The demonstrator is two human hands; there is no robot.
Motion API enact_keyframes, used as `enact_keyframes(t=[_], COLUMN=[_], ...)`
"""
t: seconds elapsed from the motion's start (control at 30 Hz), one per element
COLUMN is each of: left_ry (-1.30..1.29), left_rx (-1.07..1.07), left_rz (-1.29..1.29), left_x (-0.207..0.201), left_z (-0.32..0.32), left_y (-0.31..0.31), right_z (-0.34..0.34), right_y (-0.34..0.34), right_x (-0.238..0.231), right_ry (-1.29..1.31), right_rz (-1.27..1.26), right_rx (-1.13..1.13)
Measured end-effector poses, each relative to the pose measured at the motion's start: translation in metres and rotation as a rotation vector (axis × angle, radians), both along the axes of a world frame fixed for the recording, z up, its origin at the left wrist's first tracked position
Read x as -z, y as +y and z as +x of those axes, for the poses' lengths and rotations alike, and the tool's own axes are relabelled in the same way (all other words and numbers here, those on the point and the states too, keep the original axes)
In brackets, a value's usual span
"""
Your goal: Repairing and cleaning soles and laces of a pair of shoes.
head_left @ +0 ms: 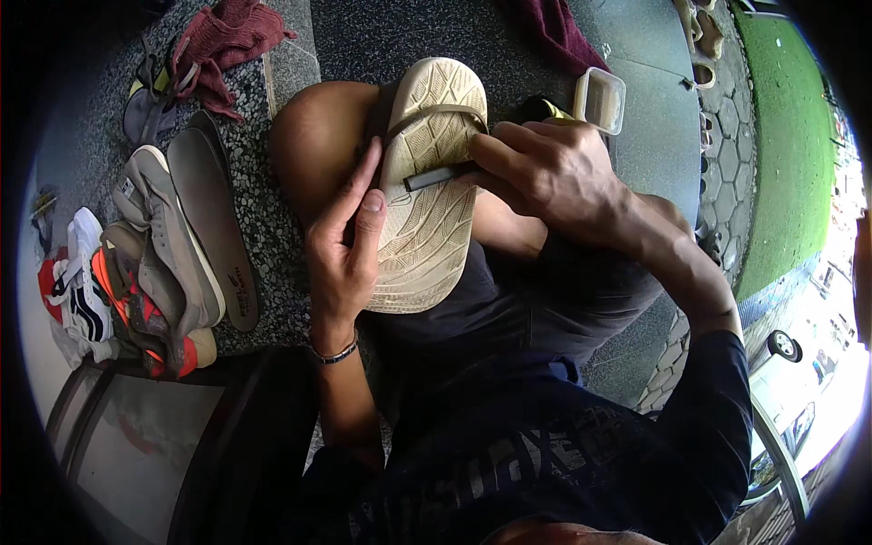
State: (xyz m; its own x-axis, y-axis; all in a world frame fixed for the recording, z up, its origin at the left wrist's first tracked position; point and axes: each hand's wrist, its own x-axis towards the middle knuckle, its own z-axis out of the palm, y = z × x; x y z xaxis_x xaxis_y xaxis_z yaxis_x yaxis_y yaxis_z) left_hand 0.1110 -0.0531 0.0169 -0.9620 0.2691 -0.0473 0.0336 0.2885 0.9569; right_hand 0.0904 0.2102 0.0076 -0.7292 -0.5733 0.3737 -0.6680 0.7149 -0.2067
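Observation:
A beige shoe (422, 245) rests over my lap with its patterned sole facing up. A darker curved band crosses the sole near its far end. My left hand (347, 236) grips the shoe's left edge, thumb and fingers lying along the side. In my right hand (545, 168) is a dark grey, flat bar-shaped tool (440, 176), pinched between the fingers. Its blunt left end lies over the middle of the sole; whether it presses into the surface, I cannot tell. The tool's other end is hidden in my fingers.
Several shoes, including a grey sneaker (177, 245) and a white one (84, 282), stand at left beside a grey insole (218, 227). A maroon cloth (232, 45) lies far left. A clear plastic container (599, 102) sits beyond my right hand. More footwear (708, 36) lines the far right edge.

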Motion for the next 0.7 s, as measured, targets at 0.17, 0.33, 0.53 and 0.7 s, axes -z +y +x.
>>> enact_keyframes(t=[0.17,0.33,0.53,0.7], left_ry=[-0.020,-0.024,0.020,-0.014], left_rx=[-0.014,0.003,-0.022,-0.019], left_rz=[0.029,0.018,0.027,0.026], left_x=[0.001,0.002,0.005,0.003], left_z=[0.000,-0.001,0.000,-0.002], left_y=[-0.002,-0.002,0.000,0.002], right_z=[-0.016,-0.023,0.032,0.049], right_y=[0.009,0.025,0.000,0.001], right_x=[-0.004,0.005,0.012,0.023], right_ry=[-0.089,-0.074,-0.140,-0.245], right_rz=[0.084,0.114,0.003,-0.040], right_rx=[0.064,0.182,-0.055,0.084])
